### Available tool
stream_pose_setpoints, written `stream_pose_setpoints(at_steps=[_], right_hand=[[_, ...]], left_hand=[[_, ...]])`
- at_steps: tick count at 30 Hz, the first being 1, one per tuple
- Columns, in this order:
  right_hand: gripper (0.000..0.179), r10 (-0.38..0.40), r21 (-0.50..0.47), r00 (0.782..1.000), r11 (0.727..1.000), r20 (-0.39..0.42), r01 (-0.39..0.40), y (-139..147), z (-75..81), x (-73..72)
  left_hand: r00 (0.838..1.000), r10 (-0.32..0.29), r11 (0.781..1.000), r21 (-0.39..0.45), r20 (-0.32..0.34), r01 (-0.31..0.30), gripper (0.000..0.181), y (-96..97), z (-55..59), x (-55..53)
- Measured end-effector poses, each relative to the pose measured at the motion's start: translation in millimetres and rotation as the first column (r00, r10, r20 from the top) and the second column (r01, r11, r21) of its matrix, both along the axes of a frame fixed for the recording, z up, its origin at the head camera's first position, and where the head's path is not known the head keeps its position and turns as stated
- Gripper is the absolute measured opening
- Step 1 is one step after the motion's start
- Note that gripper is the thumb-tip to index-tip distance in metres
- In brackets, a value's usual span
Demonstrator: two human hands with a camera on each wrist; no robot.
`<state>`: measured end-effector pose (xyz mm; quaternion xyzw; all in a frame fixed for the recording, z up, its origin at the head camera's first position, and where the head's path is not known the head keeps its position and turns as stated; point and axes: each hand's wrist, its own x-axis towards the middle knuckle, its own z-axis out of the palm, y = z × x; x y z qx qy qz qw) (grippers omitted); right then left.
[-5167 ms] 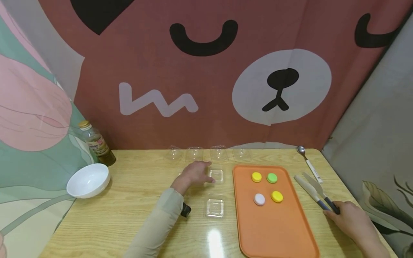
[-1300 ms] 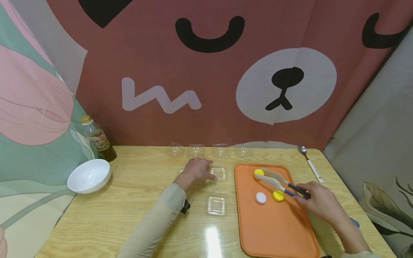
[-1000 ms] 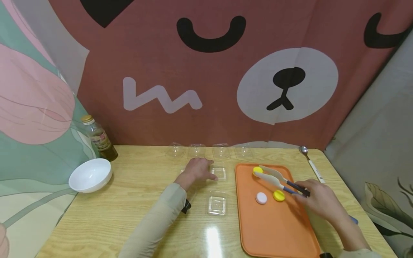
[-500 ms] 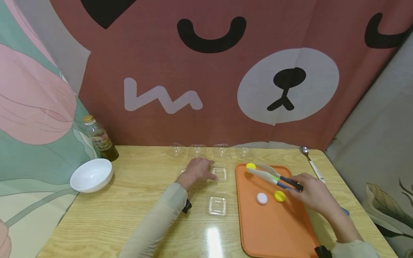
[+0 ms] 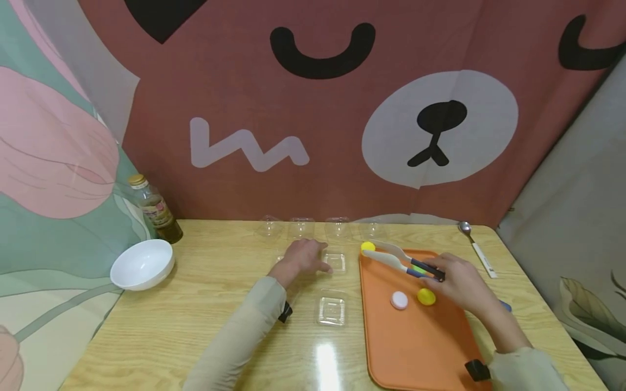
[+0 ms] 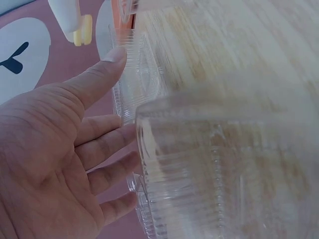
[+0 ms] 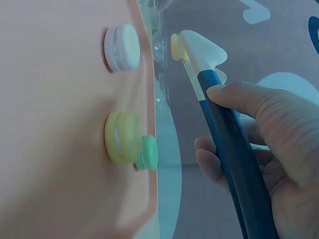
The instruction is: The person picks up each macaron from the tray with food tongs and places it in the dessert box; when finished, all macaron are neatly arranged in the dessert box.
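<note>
My right hand (image 5: 459, 282) grips a pair of tongs (image 7: 232, 144) with white tips and dark blue handles. Pinched in the tips is a yellow macaron (image 5: 368, 248), up at the far left corner of the orange tray (image 5: 415, 353). On the tray sit a pale pink macaron (image 5: 399, 300), a second yellow macaron (image 5: 426, 296) and a green macaron (image 7: 148, 152), which the tongs partly cover in the head view. My left hand (image 5: 300, 258), thumb and fingers spread, lies beside a small clear plastic container (image 5: 335, 263); its fingertips are right at the clear plastic edges in the left wrist view.
Another clear container (image 5: 332, 310) stands nearer, left of the tray. Several clear lids stand along the table's back edge. A spoon (image 5: 476, 247) lies right of the tray. At the left are a white bowl (image 5: 142, 265) and a bottle (image 5: 157, 210) of dark liquid.
My right hand has brought the tongs from beside the tray, gripped the far yellow macaron with them, lifted it and carried it left to the tray's corner. The left hand has stayed put.
</note>
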<state>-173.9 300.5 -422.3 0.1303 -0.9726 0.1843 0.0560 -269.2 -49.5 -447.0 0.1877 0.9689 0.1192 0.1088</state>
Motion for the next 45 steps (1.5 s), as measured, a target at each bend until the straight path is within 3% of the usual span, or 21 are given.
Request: stream_pose_setpoints(at_steps=[14, 21, 32, 40, 45], right_hand=[[0.034, 0.103, -0.002, 0.995, 0.995, -0.004, -0.103, -35.8, -3.1, -21.2], [0.032, 0.15, 0.047, 0.988, 0.988, -0.023, -0.149, -45.7, -10.8, -27.0], [0.033, 0.162, 0.028, 0.985, 0.986, 0.067, -0.164, -58.8, -13.8, -33.0], [0.034, 0.158, 0.029, 0.983, 0.987, 0.093, -0.161, -63.3, -13.5, -36.5], [0.033, 0.159, 0.052, 0.983, 0.985, 0.093, -0.165, -66.0, -12.2, -37.1]], left_hand=[[1.0, -0.013, 1.0, -0.01, 0.002, 0.013, 0.078, -1.4, -1.0, -1.6], [1.0, -0.006, 1.0, -0.015, -0.001, 0.006, 0.078, 1.7, 0.0, 0.2], [1.0, -0.007, 1.0, 0.012, -0.01, 0.007, 0.073, 0.9, -0.6, 1.3], [1.0, -0.019, 1.0, 0.02, -0.017, 0.019, 0.062, 0.6, -1.2, 0.5], [1.0, -0.018, 1.0, 0.023, -0.011, 0.019, 0.066, -0.2, -0.5, 0.9]])
